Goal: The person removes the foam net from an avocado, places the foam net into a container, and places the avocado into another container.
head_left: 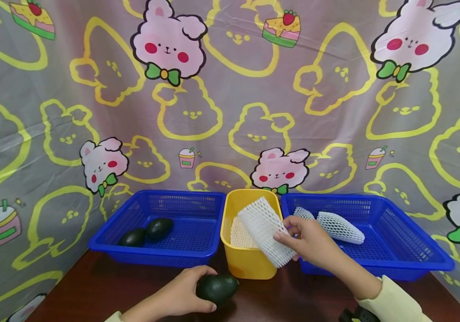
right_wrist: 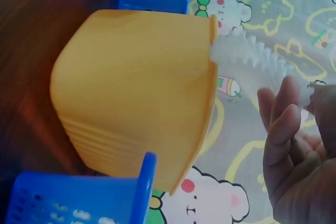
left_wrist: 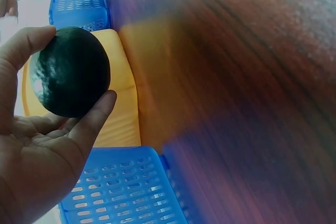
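A dark green avocado is gripped in my left hand, just in front of the yellow bin; the left wrist view shows thumb and fingers around the avocado. Between the thumb and fingers of my right hand is a white foam net sleeve, held slanting over the rim of the yellow bin. More foam netting lies inside that bin. In the right wrist view the pinched foam net sleeve hangs at the bin's mouth, partly blurred.
To the left, a blue basket holds two avocados. Another blue basket on the right contains foam-wrapped pieces, their contents hidden by the netting. All stand on a dark wooden table before a patterned curtain.
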Motion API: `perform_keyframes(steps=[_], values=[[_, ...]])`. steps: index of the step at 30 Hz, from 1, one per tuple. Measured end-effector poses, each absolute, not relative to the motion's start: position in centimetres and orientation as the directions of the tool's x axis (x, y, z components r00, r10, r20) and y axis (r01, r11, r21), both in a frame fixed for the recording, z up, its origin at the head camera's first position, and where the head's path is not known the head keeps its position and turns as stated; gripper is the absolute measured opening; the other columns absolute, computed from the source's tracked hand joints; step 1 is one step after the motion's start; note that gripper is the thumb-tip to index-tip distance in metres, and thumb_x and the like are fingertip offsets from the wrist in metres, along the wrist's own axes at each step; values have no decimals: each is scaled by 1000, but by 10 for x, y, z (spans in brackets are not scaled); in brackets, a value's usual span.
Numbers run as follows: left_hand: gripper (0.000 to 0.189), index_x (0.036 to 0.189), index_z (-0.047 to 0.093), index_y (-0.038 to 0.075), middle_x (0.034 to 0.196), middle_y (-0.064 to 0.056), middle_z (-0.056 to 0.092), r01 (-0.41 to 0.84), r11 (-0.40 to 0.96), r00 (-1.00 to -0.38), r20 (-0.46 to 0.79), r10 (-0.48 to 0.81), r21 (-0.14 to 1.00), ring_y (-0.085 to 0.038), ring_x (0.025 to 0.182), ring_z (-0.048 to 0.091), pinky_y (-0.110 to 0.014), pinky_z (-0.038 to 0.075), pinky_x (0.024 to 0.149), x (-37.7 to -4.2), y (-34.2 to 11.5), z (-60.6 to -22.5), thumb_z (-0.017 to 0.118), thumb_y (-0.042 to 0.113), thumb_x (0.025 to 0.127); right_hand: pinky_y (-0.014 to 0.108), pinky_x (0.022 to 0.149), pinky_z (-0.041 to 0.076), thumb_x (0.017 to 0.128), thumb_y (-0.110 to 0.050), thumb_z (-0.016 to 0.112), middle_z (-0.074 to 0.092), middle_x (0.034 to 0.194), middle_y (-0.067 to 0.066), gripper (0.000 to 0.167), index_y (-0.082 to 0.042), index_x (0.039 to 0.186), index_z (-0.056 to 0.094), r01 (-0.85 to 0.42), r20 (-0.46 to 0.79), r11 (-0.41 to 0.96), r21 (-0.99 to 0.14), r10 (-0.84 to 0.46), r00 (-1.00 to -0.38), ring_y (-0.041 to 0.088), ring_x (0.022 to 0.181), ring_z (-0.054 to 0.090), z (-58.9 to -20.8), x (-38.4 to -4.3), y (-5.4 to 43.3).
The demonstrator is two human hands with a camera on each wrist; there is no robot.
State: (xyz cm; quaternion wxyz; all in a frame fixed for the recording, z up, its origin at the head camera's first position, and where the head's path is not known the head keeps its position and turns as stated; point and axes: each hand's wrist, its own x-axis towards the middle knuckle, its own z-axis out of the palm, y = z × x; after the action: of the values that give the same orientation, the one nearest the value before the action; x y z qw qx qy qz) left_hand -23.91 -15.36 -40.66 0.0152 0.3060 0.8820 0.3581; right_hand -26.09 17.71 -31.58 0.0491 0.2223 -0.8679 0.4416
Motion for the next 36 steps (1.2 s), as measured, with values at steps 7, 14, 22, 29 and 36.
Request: perform_keyframes(steps=[7,14,22,29,36], values=[[57,114,62,14,99,10,62,527,561,-817,200,540,638,-6,88,57,-26,49,72,-238,-155,-405,84,34,67,33,45,51,87,-29,73,66,77,6,36,-2,103,57,-286,224,536,-794,-178,-958,21,51,61,-308,-286,159],[58,115,61,14,101,10,61,536,577,-819,213,533,616,-7,89,56,-26,48,73,-236,-157,-403,84,35,66,34,49,54,89,-22,72,68,81,10,41,6,113,53,-187,133,540,-821,-138,-981,23,57,67,-309,-310,139],[57,114,62,15,101,10,61,542,593,-822,227,523,596,-9,90,55,-27,47,75,-235,-157,-403,84,37,66,36,55,56,88,-18,73,64,76,13,38,7,108,53,-91,27,562,-822,-121,-992,23,59,69,-320,-337,119],[57,114,62,14,101,10,62,555,594,-816,245,523,583,-9,90,56,-28,47,76,-235,-157,-402,84,37,66,38,60,57,87,-13,73,63,69,14,33,-4,68,47,-40,-34,580,-813,-115,-993,21,57,68,-331,-355,105],[57,114,62,13,101,11,62,557,591,-815,249,523,583,-8,90,56,-28,48,76,-235,-158,-402,84,37,66,33,59,56,88,-11,71,65,68,12,23,1,75,57,11,-93,609,-793,-104,-990,18,54,65,-338,-363,97]])
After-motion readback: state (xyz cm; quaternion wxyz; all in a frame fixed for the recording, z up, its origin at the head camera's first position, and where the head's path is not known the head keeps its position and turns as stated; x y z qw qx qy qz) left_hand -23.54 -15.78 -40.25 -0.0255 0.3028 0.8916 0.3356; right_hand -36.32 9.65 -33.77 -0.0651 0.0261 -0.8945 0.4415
